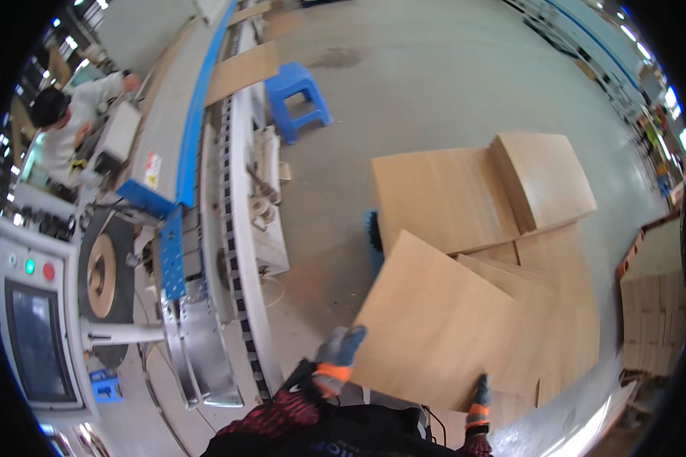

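Observation:
A square light-brown wooden board [427, 327] is held tilted in front of me, over other boards. My left hand [341, 349], in a grey glove with an orange cuff, is closed on its left edge, the fingers wrapped round it. At the near right edge my right hand [479, 397], gloved likewise, grips the same board; part of its fingers is hidden under the board. Loose boards [568, 327] lie fanned out beneath and to the right. Behind them rest a wide stack of boards [442, 190] and a taller stack [545, 179].
On the left runs a long machine with a chain conveyor [236, 289], carrying another board [244, 72]. A control panel [42, 335] stands near left. A blue stool [296, 99] is beside the conveyor. Another person [72, 129] works behind the machine. More stacked boards [652, 320] stand far right.

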Demonstrator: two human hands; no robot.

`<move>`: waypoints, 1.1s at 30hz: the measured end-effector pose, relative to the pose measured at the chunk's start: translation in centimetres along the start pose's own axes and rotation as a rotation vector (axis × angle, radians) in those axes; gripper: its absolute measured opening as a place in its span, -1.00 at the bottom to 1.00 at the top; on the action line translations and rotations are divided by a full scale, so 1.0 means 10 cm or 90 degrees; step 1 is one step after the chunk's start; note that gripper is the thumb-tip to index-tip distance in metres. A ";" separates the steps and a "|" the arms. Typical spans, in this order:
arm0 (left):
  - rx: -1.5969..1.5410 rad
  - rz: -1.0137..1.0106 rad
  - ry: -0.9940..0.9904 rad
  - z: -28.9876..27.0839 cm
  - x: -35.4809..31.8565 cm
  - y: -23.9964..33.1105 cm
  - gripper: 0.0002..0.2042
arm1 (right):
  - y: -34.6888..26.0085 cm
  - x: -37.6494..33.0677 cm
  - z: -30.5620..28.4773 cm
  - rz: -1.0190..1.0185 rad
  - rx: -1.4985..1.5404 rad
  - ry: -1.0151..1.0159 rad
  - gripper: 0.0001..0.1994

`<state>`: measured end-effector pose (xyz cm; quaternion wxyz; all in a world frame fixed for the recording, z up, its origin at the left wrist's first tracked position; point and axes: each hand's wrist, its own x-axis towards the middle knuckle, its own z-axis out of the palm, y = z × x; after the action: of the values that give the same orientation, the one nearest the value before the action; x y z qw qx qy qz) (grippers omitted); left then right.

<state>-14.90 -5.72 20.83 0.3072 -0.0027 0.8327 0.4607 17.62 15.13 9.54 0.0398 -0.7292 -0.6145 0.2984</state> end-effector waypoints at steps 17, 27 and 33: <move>0.562 0.169 0.438 -1.69 -0.42 -1.10 -0.43 | -2.50 -2.15 1.73 -0.492 0.257 -0.465 -0.78; 0.610 0.306 0.547 -1.97 0.92 -0.51 -0.47 | -3.84 -1.60 2.51 -0.439 0.373 -0.537 -0.71; 0.688 0.326 0.591 -2.16 1.51 -0.42 -0.50 | -3.53 -1.13 2.15 -0.449 0.386 -0.175 -0.69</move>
<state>-36.95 -20.52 18.19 -0.2329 0.1482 0.9611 -0.0030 -24.34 6.59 11.31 0.2678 -0.3854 -0.7093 0.5260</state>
